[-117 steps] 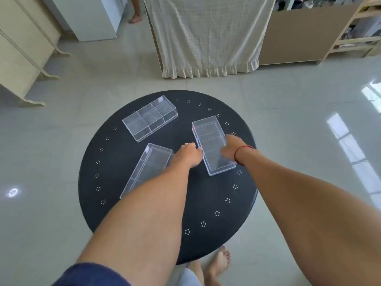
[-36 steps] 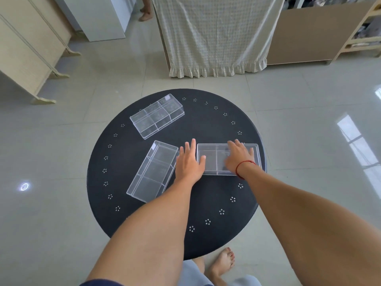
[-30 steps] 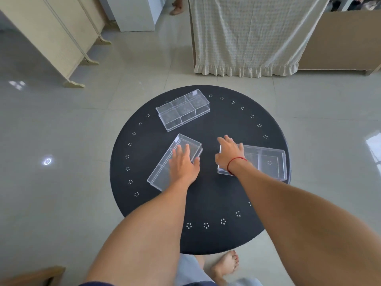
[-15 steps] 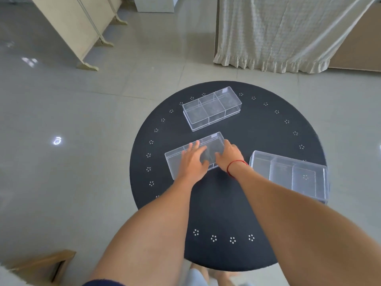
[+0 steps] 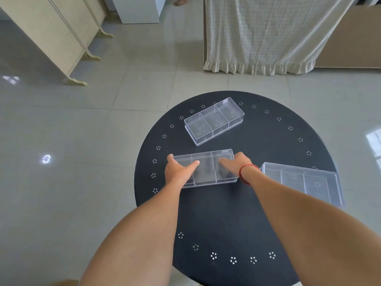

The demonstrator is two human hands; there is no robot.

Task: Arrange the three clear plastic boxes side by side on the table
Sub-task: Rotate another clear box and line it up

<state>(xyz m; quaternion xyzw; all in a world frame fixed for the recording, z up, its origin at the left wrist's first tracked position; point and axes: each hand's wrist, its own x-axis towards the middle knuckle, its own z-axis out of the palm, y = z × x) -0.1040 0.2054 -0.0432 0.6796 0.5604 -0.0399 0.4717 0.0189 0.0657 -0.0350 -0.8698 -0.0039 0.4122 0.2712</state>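
Observation:
Three clear plastic boxes with three compartments each lie on a round black table (image 5: 216,219). The middle box (image 5: 206,169) lies crosswise in front of me, with my left hand (image 5: 178,171) gripping its left end and my right hand (image 5: 237,168) gripping its right end, fingers reaching inside. The far box (image 5: 214,120) sits tilted toward the back of the table, apart from my hands. The right box (image 5: 303,182) rests at the table's right edge, just beyond my right wrist, which wears a red string.
The table stands on a glossy tiled floor. A cream curtain (image 5: 266,34) hangs behind it, a beige cabinet (image 5: 51,32) stands at the back left, and a white unit (image 5: 140,9) is at the back. Another person's foot (image 5: 180,0) shows at the top edge.
Both hands left the right box at the table's right edge and took hold of the middle box. That box has turned from a diagonal to lying crosswise. The camera view swung left.

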